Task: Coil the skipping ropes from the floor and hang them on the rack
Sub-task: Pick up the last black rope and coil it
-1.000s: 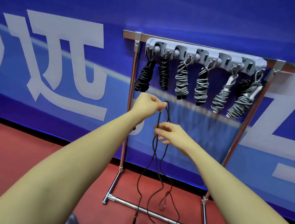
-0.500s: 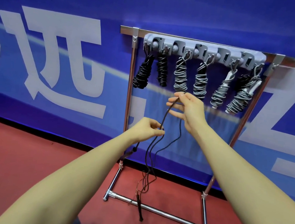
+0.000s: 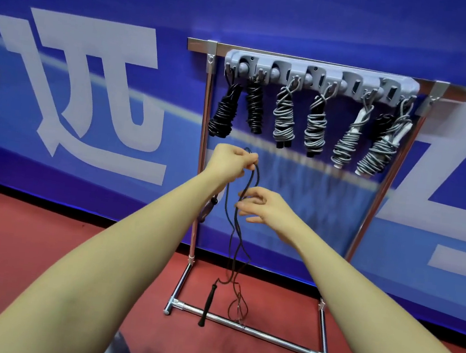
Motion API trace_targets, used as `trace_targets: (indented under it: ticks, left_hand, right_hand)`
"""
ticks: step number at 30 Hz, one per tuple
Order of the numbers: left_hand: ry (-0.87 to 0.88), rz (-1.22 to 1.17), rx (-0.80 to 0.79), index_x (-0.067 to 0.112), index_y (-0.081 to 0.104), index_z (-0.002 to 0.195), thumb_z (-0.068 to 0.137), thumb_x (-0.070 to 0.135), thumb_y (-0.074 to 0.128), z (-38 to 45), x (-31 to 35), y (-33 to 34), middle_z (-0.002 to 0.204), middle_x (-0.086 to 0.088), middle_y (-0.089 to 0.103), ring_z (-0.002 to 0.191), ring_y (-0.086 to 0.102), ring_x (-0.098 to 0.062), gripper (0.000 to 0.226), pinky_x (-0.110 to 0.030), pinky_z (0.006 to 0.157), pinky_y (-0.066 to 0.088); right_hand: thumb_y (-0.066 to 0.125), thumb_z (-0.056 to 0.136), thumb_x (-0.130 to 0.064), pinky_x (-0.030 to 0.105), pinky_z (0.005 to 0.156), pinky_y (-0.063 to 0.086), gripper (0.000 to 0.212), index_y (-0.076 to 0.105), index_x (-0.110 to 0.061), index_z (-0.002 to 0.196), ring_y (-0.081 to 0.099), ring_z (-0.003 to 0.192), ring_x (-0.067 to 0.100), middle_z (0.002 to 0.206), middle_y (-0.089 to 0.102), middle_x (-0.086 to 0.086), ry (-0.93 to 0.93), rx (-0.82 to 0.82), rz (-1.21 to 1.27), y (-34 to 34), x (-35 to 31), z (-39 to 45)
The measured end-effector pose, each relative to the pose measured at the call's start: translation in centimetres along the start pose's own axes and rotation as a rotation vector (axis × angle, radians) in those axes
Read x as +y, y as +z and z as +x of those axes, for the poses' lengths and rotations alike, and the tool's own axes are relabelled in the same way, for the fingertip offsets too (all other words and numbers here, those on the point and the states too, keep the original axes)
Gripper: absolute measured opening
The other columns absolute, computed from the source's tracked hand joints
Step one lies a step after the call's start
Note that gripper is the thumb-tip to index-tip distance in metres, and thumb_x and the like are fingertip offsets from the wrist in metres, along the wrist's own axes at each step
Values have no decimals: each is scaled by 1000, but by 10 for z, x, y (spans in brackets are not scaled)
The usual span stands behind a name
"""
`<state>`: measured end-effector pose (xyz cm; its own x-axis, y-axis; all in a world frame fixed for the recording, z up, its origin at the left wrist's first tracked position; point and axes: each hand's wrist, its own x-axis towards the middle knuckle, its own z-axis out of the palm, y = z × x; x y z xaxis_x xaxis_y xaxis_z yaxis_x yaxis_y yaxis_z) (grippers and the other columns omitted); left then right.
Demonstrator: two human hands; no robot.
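left hand [image 3: 232, 161]: clenched on black rope [image 3: 236, 235] loops | right hand [image 3: 263, 206]: fingers loose around strands, grip unclear | rack [image 3: 320, 78]: far, six coils hung

The blue banner [image 3: 275, 14] behind the rack [image 3: 320, 75] bears large white characters, cut off by the frame; the one left of the rack looks like "远", though that reading is uncertain; the strokes at right are too partial to read; nothing else carries text.
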<state>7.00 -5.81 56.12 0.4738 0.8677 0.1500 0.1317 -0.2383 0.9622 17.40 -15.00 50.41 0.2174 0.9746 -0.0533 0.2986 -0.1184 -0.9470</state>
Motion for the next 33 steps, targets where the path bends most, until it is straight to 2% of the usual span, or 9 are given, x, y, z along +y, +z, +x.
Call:
trace_targets:
  ticks: [4, 8, 14, 19, 22, 26, 29, 31, 33]
  left_hand:
    - [-2, -50, 4, 2, 70, 87, 94, 23, 58, 1, 7, -6, 66, 0, 59, 46, 34, -11, 25, -17, 39, 25]
    - [-88, 1, -7, 7, 68, 96, 95, 22, 50, -4, 0, -10, 67, 0, 49, 50, 34, -13, 24, -22, 45, 27]
    - [-126, 133, -325, 5, 66, 106, 89, 7, 51, -35, -41, -3, 55, 9, 45, 51, 30, -10, 23, -21, 48, 24]
    - [-28, 28, -382, 12, 68, 79, 89, 7, 57, -41, -40, 7, 74, -1, 59, 51, 34, -10, 15, -21, 51, 24]
    - [-20, -18, -430, 11, 66, 78, 87, 5, 58, -38, -33, 9, 81, -6, 59, 49, 33, -8, 14, -20, 50, 23]
    - [-5, 47, -328, 14, 65, 74, 86, 19, 69, -33, -28, 17, 63, -1, 51, 48, 35, -7, 14, -15, 46, 30]
    - [3, 39, -152, 4, 70, 81, 86, 19, 68, -23, -21, 22, 69, -3, 61, 45, 40, -3, 15, -11, 43, 30]
    - [3, 24, -62, -1, 71, 88, 86, 18, 68, -16, -13, 22, 71, -1, 63, 37, 43, 4, 19, -8, 40, 30]
    - [11, -6, -18, -1, 70, 87, 86, 16, 68, -12, -3, 21, 71, -2, 63, 32, 40, 3, 17, -8, 38, 30]
  right_hand:
    - [61, 90, -9, 39, 76, 57, 4, 57, -10, 91, 70, 78, 20, 86, 72, 9, 0, 49, 124, 4, -11, 1]
    - [55, 94, -10, 39, 70, 59, 8, 51, -12, 87, 71, 76, 22, 83, 68, 8, -15, 161, 214, -4, -22, 2]
    - [50, 97, -7, 38, 65, 59, 13, 45, -12, 85, 70, 76, 26, 85, 65, 13, -132, 370, 480, -24, -39, 11]
    - [49, 98, -7, 34, 62, 58, 16, 40, -13, 86, 71, 75, 25, 85, 62, 13, -202, 457, 598, -38, -47, 14]
    - [47, 99, -6, 33, 62, 58, 17, 39, -13, 86, 70, 75, 26, 83, 61, 13, -206, 546, 643, -46, -44, 13]
    - [47, 100, -11, 36, 64, 59, 14, 41, -14, 87, 68, 84, 29, 87, 62, 15, -159, 580, 687, -53, -36, 9]
    - [49, 99, -21, 33, 56, 58, 10, 51, -11, 98, 67, 79, 24, 93, 66, 14, 10, 546, 490, -52, -27, 4]
    - [51, 97, -18, 28, 51, 56, 12, 58, -8, 100, 67, 72, 21, 94, 68, 15, 89, 464, 341, -49, -21, -1]
    - [55, 93, -12, 29, 61, 57, 9, 63, -9, 97, 67, 73, 19, 96, 70, 14, 109, 294, 209, -44, -14, -5]
